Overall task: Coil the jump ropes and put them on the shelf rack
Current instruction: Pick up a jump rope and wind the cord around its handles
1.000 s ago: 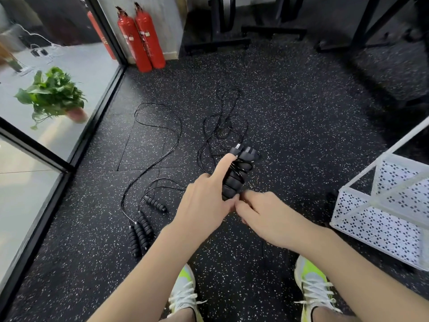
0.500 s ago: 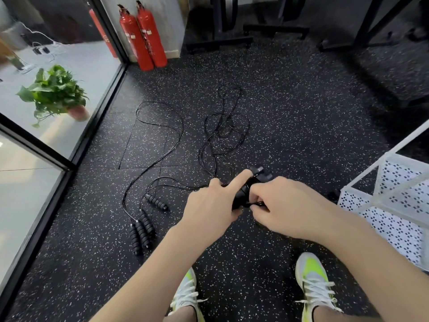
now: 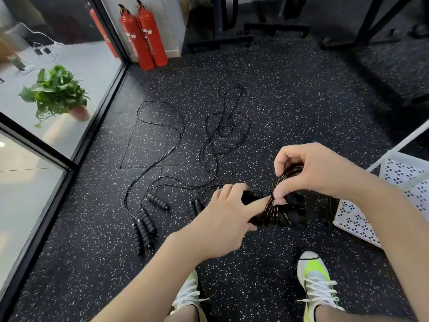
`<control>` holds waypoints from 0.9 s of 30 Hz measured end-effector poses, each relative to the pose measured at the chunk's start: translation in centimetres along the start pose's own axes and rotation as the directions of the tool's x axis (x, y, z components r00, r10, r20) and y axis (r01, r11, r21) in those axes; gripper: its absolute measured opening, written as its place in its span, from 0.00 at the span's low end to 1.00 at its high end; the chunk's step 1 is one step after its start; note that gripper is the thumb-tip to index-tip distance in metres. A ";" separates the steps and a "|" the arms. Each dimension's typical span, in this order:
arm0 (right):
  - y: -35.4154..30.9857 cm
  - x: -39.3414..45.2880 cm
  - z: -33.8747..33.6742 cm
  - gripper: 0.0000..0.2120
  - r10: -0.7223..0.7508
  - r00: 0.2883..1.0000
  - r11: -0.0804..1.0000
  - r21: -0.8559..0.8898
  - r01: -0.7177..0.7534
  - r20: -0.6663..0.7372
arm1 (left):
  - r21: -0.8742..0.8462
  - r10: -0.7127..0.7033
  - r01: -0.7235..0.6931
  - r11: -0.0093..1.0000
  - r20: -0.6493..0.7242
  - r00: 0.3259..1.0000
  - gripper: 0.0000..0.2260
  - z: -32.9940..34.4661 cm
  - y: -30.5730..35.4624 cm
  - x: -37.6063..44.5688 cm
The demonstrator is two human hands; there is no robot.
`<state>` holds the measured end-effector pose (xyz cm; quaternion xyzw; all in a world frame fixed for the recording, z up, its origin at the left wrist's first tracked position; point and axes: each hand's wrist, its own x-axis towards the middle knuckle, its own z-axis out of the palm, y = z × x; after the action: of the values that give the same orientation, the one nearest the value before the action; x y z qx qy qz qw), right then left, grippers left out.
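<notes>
Centrally, black jump rope handles point(image 3: 286, 213) are gripped by the left hand point(image 3: 222, 219). Rope loops point(image 3: 272, 203) are pinched by the right hand point(image 3: 311, 170)

Two red cylindrical fire extinguishers point(image 3: 144, 36) are stood upright against a pale wall at the edge of a black speckled rubber floor point(image 3: 301, 101). A leafy green potted plant point(image 3: 55, 94) is seen behind a black-framed glass partition point(image 3: 76, 154). White-and-neon-yellow laced sneakers point(image 3: 313, 282) are planted on the floor.
</notes>
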<state>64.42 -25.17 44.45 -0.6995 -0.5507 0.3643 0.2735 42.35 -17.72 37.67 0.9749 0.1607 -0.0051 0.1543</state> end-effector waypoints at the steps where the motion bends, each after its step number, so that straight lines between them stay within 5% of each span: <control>1: 0.4 0.1 0.0 0.18 -0.004 1.000 0.997 0.078 0.002 0.018 | -0.023 0.013 -0.013 1.000 -0.015 1.000 0.29 -0.1 0.0 -0.1; 9: 3.0 0.7 1.7 0.10 -0.042 0.997 0.922 0.387 0.011 0.071 | -0.070 -0.021 0.019 0.997 -0.024 1.000 0.29 -0.2 -0.2 -0.4; 16: 3.3 1.0 3.4 0.15 -0.098 0.995 0.899 0.427 0.102 -0.033 | -0.294 -0.066 0.058 0.954 -0.017 0.998 0.32 -0.5 -0.4 -0.6; 23: 3.0 1.3 3.8 0.14 -0.096 0.995 0.924 0.369 0.101 -0.031 | -0.560 -0.220 0.149 0.815 -0.062 0.973 0.30 -0.2 -0.8 -0.8; 27: 3.3 1.2 4.0 0.15 -0.099 0.994 0.942 0.319 0.108 -0.045 | -0.661 -0.327 0.216 0.719 -0.047 0.944 0.38 -0.9 -1.1 -0.6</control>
<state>63.24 -24.92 39.29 -0.6210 -0.5160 0.4241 0.4101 41.41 -16.66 38.20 0.8239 0.3060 0.1065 0.4650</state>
